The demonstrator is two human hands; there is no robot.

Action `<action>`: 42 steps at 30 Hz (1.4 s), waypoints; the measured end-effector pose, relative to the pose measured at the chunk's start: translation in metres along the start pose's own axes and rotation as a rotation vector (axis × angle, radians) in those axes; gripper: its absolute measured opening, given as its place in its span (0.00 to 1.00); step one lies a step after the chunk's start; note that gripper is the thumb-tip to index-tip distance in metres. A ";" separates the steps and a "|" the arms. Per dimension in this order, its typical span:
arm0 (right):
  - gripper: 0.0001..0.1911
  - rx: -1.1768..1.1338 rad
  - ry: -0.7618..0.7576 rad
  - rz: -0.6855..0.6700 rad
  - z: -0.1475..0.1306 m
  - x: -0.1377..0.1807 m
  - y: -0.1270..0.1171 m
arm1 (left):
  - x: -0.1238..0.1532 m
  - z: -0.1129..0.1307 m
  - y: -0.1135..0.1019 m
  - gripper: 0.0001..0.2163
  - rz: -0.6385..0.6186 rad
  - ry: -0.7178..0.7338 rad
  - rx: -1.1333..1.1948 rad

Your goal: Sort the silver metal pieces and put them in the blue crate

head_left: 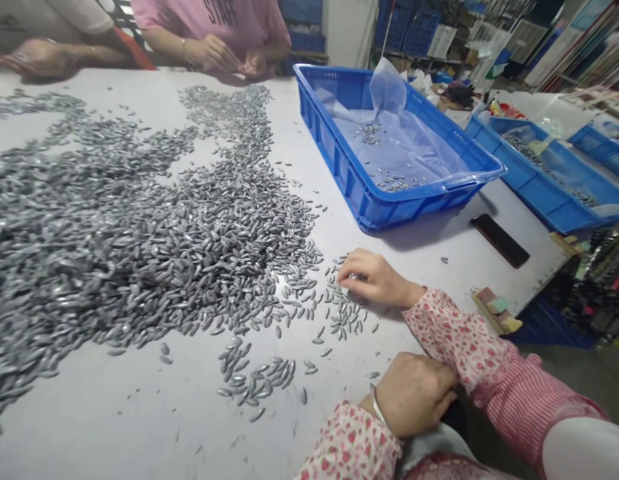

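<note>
Where seeds [339, 313] thin, hands [376, 277] hug the table edge [519, 275]

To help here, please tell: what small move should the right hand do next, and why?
Probably the right hand should gather the loose sunflower seeds under its fingers and drop them into the blue plastic crate: they lie apart from the big pile, and the crate's lined bottom holds only a few.
</note>
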State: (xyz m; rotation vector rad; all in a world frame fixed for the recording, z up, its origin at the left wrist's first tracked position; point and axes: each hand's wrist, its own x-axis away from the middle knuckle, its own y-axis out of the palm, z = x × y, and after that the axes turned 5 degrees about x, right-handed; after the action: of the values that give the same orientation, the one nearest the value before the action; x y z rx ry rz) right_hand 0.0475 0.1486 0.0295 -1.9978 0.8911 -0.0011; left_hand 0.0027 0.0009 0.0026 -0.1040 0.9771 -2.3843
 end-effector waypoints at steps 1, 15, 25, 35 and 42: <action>0.06 -0.024 0.079 0.098 0.004 0.000 -0.006 | 0.000 0.000 0.000 0.05 -0.002 -0.002 0.001; 0.02 0.034 0.155 0.039 0.015 0.002 -0.011 | 0.002 0.000 0.000 0.04 0.007 -0.009 0.038; 0.11 0.403 -0.011 -0.226 -0.009 0.003 0.019 | 0.003 0.000 0.002 0.05 0.031 0.010 0.010; 0.07 0.285 0.001 -0.115 0.001 0.000 0.019 | 0.001 -0.001 0.002 0.04 0.024 0.023 -0.001; 0.10 0.351 -0.069 -0.222 0.001 -0.003 0.016 | -0.001 0.001 0.000 0.05 0.001 0.014 0.000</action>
State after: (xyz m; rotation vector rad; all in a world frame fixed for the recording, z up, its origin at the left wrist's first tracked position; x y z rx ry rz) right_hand 0.0361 0.1457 0.0176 -1.7447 0.5766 -0.1999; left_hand 0.0032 0.0009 0.0034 -0.0872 0.9836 -2.3873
